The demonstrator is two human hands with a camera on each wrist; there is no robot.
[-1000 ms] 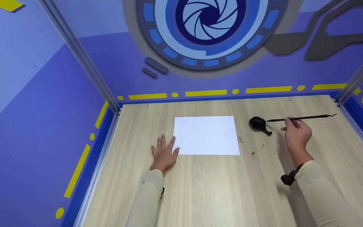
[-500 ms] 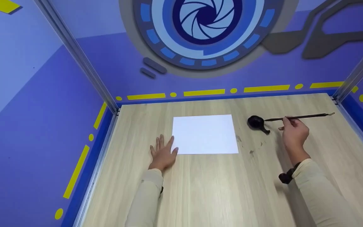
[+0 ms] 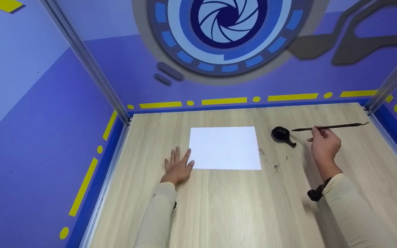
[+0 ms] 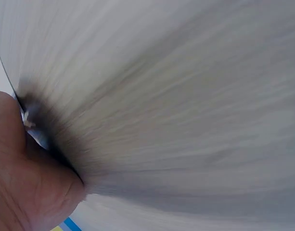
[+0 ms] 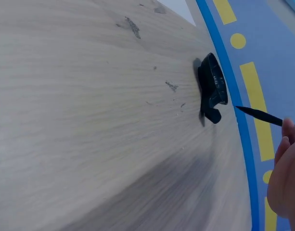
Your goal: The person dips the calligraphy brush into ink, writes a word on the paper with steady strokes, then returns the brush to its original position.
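In the head view a white sheet of paper point(image 3: 224, 148) lies flat on the table. My left hand point(image 3: 178, 168) rests at its lower left corner, fingers straight and spread, with thumb and index finger at the paper's edge. To the right of the sheet stands a small black ink dish point(image 3: 281, 134) with a short curved handle. My right hand point(image 3: 326, 146) pinches a dark writing brush point(image 3: 339, 126), held nearly level. Its pointed tip is just beside the dish, apart from it, as the right wrist view also shows near the dish point(image 5: 213, 82).
The wooden table point(image 3: 233, 210) bears a few dark smudges point(image 3: 276, 167) between paper and right hand. Purple panels with yellow marks point(image 3: 224, 101) wall the back and sides, joined by metal posts point(image 3: 115, 100). Each sleeve covers a forearm.
The brush tip has lifted a little and shifted slightly away from the ink dish. My left hand stays at the paper's edge, its forearm shifted slightly left. The head view sways a little.
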